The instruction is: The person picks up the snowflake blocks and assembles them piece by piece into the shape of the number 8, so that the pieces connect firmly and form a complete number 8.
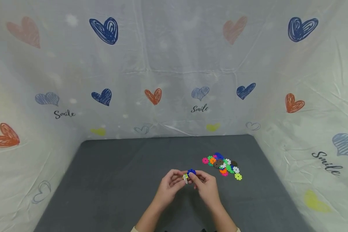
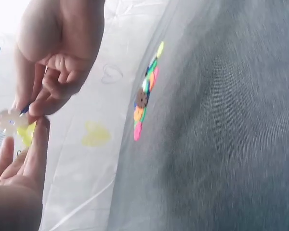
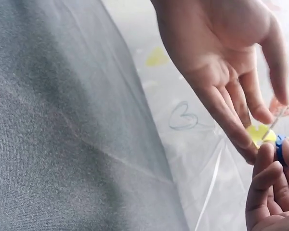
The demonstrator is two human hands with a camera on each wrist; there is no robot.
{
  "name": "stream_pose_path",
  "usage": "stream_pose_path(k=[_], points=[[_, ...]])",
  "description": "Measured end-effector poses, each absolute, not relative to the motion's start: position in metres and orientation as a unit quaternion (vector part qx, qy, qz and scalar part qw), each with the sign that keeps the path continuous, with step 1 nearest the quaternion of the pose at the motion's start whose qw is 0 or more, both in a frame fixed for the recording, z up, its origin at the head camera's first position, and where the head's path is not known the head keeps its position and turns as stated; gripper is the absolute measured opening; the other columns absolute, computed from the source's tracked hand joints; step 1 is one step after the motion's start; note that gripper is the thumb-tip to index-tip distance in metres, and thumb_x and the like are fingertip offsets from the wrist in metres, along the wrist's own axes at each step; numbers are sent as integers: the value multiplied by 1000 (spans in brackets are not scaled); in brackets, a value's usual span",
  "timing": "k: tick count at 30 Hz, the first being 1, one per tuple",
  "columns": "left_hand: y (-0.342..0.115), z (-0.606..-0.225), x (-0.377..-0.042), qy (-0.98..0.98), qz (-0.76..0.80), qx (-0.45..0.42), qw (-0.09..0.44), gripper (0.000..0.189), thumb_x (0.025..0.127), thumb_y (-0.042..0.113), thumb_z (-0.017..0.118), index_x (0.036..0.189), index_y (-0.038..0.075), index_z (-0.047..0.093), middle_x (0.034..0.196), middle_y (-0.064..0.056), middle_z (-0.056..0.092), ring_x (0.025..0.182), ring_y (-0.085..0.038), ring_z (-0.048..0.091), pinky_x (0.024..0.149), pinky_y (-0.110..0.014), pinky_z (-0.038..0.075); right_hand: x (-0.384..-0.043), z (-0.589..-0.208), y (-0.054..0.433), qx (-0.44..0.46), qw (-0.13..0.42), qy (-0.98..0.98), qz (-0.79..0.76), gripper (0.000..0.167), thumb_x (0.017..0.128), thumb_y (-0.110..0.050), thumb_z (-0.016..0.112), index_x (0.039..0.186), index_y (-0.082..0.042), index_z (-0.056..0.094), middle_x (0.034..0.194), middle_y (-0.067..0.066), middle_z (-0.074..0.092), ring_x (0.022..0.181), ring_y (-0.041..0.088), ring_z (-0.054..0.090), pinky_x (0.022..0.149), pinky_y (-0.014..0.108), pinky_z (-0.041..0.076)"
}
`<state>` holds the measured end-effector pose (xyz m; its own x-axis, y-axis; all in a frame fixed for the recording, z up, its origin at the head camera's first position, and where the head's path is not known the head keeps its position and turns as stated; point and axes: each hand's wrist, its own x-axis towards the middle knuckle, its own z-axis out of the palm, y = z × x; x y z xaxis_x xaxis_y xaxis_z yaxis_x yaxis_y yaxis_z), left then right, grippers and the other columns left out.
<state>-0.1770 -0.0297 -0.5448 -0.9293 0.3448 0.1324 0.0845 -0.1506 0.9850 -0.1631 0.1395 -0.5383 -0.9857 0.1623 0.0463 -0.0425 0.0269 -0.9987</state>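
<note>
Curtain (image 1: 174, 58): printed with hearts; stands behind and on both sides of the work.
Table (image 1: 119, 180): dark cover, creased; the work is held above it, near the middle.
Left hand (image 1: 166, 188): narrow pinch, thumb to one side of the white disc (image 2: 10, 120) and fingers to the other, with the yellow disc (image 3: 260, 133) against the fingertips. Recommended: serve as the steady side, gripping well away from the join so the notched edge facing the other hand is free.
Right hand (image 1: 208, 187): pinches the blue disc (image 1: 191, 172), thumb laid over its face. Recommended: turn the disc crosswise to its neighbour, line notch up with notch, then push straight in with even pressure; forcing it at a slant would likely bend the thin plastic (plastic by appearance only).
Loose pile (image 1: 218, 163): flat on the table, to the right of the hands and farther off. Overlap prevents a full count; minimum by colour: pink three, green three, white three, orange two, brown two, blue two, yellow one.
Held group: three discs between the fingertips, left of the pile: one white, one yellow, one blue.
White-yellow join: white edge crosses the yellow face and appears slotted; depth not verifiable.
Blue-yellow join: just beside each other; whether engaged cannot be told, as fingers cover the meeting point. Recommended: a light tug before release.
</note>
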Motion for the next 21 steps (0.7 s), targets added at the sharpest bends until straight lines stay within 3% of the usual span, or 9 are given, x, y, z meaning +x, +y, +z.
stream_pose_path(k=[3, 6, 10, 15, 21], points=[[-32, -547, -178, 673, 717, 171, 68, 35, 94, 12, 72, 127, 3, 62, 128, -16, 66, 104, -21, 70, 87, -24, 56, -163, -538, 140, -40, 66, -707, 703, 19, 92, -22, 75, 95, -3, 75, 82, 13, 74, 65, 20, 66, 57, 23, 52], [-32, -548, -180, 706, 692, 147, 27, 27, 88, 18, 79, 113, 9, 74, 116, -11, 69, 93, -15, 70, 80, -24, 58, -164, -537, 141, -31, 62, -703, 708, 19, 92, -21, 75, 95, -2, 75, 83, 13, 74, 68, 23, 67, 58, 24, 54], [-30, -547, -179, 713, 693, 103, -21, 13, 83, 16, 84, 92, 9, 78, 109, -10, 67, 90, -12, 69, 80, -25, 58, -161, -534, 141, -34, 80, -706, 702, 18, 94, -19, 73, 97, -2, 74, 85, 15, 75, 67, 20, 67, 60, 25, 56], [-27, -537, -177, 673, 736, 61, -30, 13, 83, 12, 84, 88, 4, 76, 112, -12, 72, 93, -15, 71, 82, -27, 58, -156, -524, 141, -25, 95, -724, 683, 21, 95, -18, 71, 112, -5, 69, 80, 13, 74, 63, 18, 66, 59, 26, 56], [-26, -526, -175, 640, 768, 42, -10, 18, 82, 10, 84, 89, -4, 76, 90, -18, 75, 72, -16, 70, 71, -30, 60, -154, -517, 139, -12, 81, -718, 691, 23, 95, -17, 72, 110, -2, 64, 78, 12, 73, 62, 17, 64, 57, 25, 54]])
